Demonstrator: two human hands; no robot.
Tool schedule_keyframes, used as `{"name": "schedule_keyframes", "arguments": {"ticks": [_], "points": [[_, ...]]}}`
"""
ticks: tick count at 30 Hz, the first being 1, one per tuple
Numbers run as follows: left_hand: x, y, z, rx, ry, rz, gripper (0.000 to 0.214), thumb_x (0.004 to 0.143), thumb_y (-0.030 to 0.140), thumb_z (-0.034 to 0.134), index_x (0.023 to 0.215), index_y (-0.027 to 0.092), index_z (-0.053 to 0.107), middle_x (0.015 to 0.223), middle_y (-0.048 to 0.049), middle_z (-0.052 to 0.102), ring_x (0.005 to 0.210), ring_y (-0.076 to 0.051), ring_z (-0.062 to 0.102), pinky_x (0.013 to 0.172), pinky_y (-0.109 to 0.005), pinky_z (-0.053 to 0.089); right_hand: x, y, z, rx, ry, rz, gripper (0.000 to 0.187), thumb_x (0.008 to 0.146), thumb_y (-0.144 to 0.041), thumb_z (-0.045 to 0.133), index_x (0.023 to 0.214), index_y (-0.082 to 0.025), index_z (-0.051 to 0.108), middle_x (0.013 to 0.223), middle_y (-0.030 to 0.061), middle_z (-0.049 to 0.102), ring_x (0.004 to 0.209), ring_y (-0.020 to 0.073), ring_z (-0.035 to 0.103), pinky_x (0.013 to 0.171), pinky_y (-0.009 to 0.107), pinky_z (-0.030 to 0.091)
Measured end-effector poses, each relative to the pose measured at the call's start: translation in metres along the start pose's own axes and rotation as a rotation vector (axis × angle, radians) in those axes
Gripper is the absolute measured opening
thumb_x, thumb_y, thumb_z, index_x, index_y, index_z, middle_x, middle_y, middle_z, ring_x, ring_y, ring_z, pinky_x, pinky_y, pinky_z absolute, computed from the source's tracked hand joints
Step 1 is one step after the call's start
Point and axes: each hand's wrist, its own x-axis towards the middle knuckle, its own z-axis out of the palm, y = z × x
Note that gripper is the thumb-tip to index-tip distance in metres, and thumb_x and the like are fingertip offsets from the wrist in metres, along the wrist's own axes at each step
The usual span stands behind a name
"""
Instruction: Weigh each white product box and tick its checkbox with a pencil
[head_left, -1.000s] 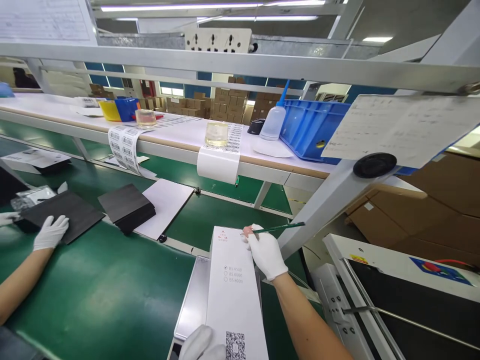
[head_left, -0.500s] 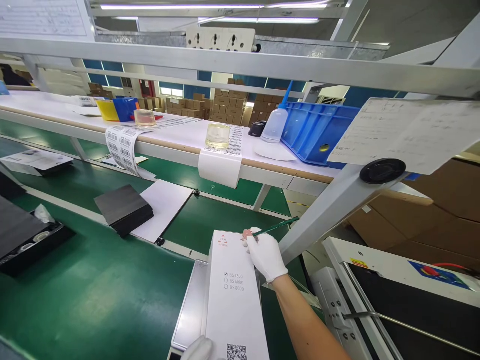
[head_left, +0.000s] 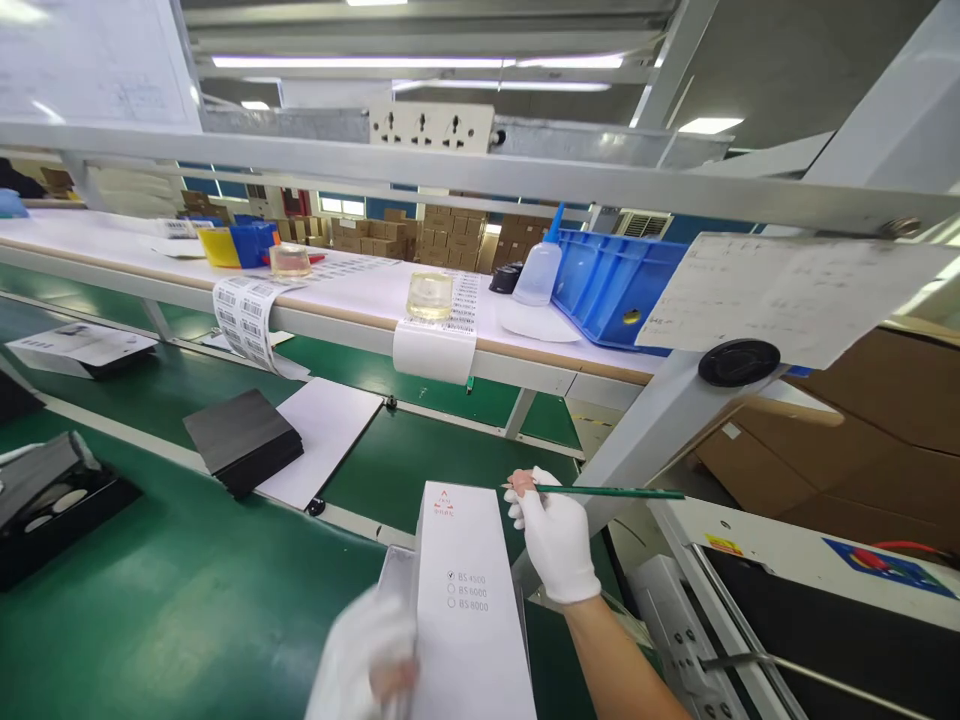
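A tall white box (head_left: 471, 650) stands in front of me, with red print near its top and a ticked circle beside "BS 4500" on its face. My right hand (head_left: 561, 545), in a white glove with bare fingertips, grips a green pencil (head_left: 619, 492) just right of the box. The pencil lies nearly level, its point toward the box. At the box's lower left edge is my left hand (head_left: 360, 655), also gloved and smeared by motion, so its fingers are unclear. A flat silver-topped device (head_left: 397, 578) shows partly behind the box's left side.
A green conveyor (head_left: 187, 590) runs to the left, carrying a stack of black sheets (head_left: 244, 440) and an open black box (head_left: 52, 510). Above it, a white shelf (head_left: 352, 300) holds label strips, tape rolls, a squeeze bottle (head_left: 537, 272) and a blue bin (head_left: 619, 285). A slanted metal post (head_left: 630, 455) stands right.
My right hand has drawn back from the box to the right, and the pencil has swung level. My left hand has risen along the box's left edge. The view has tilted up slightly.
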Motion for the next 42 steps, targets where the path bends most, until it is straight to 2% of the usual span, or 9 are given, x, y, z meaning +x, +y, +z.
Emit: {"name": "schedule_keyframes", "arguments": {"ticks": [7, 9, 12, 18, 26, 33, 36, 39, 42], "points": [[0.259, -0.023, -0.03, 0.259, 0.436, 0.26, 0.028, 0.091, 0.041, 0.056, 0.104, 0.018, 0.063, 0.115, -0.0131, 0.07, 0.116, -0.028, 0.062, 0.106, -0.046, 0.048, 0.032, -0.055, 0.002, -0.156, -0.002, -0.552, 0.033, 0.102, -0.047, 0.046, 0.105, -0.021, 0.067, 0.084, 0.0055, 0.071, 0.066, 0.019, 0.065, 0.066, 0.033, 0.053], [0.304, -0.024, -0.033, 0.313, 0.418, 0.256, 0.033, 0.093, 0.044, 0.052, 0.104, 0.016, 0.065, 0.11, -0.013, 0.071, 0.116, -0.03, 0.061, 0.107, -0.049, 0.044, 0.048, -0.076, 0.006, -0.278, 0.081, -0.864, 0.024, 0.101, -0.032, 0.049, 0.113, -0.02, 0.066, 0.093, 0.0065, 0.071, 0.08, 0.0208, 0.067, 0.077, 0.035, 0.053], [0.33, -0.027, -0.03, 0.382, 0.329, 0.199, 0.031, 0.094, 0.046, 0.05, 0.099, 0.02, 0.066, 0.106, -0.01, 0.072, 0.121, -0.034, 0.056, 0.116, -0.061, 0.027, 0.074, -0.106, 0.013, -0.489, 0.226, -1.18, 0.018, 0.098, -0.024, 0.054, 0.11, -0.017, 0.066, 0.095, 0.0088, 0.069, 0.091, 0.0246, 0.063, 0.082, 0.038, 0.048], [0.322, -0.038, -0.03, 0.283, 0.292, 0.255, 0.024, 0.081, 0.043, 0.068, 0.093, 0.023, 0.062, 0.104, -0.0048, 0.071, 0.112, -0.027, 0.06, 0.122, -0.055, 0.019, 0.111, -0.139, 0.04, -0.72, 0.158, -1.232, 0.019, 0.092, -0.03, 0.063, 0.102, -0.015, 0.067, 0.088, 0.0087, 0.067, 0.089, 0.0268, 0.056, 0.076, 0.038, 0.039], [0.32, -0.036, -0.028, 0.323, 0.29, 0.257, 0.025, 0.086, 0.047, 0.062, 0.092, 0.022, 0.062, 0.108, -0.0073, 0.07, 0.113, -0.027, 0.059, 0.122, -0.058, 0.017, 0.122, -0.153, 0.063, -0.977, 0.251, -1.339, 0.015, 0.086, -0.012, 0.056, 0.076, -0.018, 0.065, 0.075, 0.0083, 0.055, 0.08, 0.0237, 0.045, 0.068, 0.036, 0.028], [0.312, -0.04, -0.052, 0.36, 0.146, 0.356, 0.074, 0.063, 0.053, 0.082, 0.123, 0.017, 0.058, 0.136, -0.0143, 0.061, 0.135, -0.037, 0.047, 0.123, -0.061, 0.02, 0.079, -0.132, 0.062, -0.57, 0.169, -1.392, 0.021, 0.095, -0.011, 0.047, 0.091, -0.016, 0.067, 0.078, 0.0067, 0.059, 0.076, 0.0205, 0.052, 0.066, 0.033, 0.036], [0.255, -0.046, -0.045, 0.344, 0.162, 0.267, 0.07, 0.078, 0.042, 0.073, 0.137, 0.015, 0.049, 0.148, -0.0166, 0.05, 0.145, -0.036, 0.037, 0.119, -0.058, 0.034, 0.044, -0.082, 0.044, -0.271, 0.094, -0.99, 0.014, 0.097, -0.02, 0.053, 0.091, -0.018, 0.065, 0.08, 0.0034, 0.065, 0.073, 0.0172, 0.059, 0.07, 0.029, 0.045], [0.147, -0.045, -0.017, 0.214, 0.046, 0.159, 0.057, 0.088, 0.037, 0.062, 0.142, 0.03, 0.046, 0.148, -0.0088, 0.052, 0.143, -0.031, 0.042, 0.116, -0.058, 0.041, 0.015, -0.024, 0.01, -0.197, 0.135, -0.461, 0.029, 0.094, -0.043, 0.058, 0.084, -0.018, 0.066, 0.075, 0.004, 0.066, 0.067, 0.0189, 0.061, 0.065, 0.029, 0.048], [0.033, -0.027, 0.007, 0.053, -0.114, 0.278, 0.052, 0.083, 0.044, 0.067, 0.133, 0.048, 0.054, 0.14, -0.0016, 0.059, 0.138, -0.033, 0.047, 0.104, -0.059, 0.05, -0.002, 0.016, -0.022, -0.17, 0.156, -0.096, 0.042, 0.084, -0.058, 0.059, 0.079, -0.017, 0.065, 0.072, 0.0061, 0.064, 0.067, 0.0218, 0.06, 0.065, 0.031, 0.049]]}}
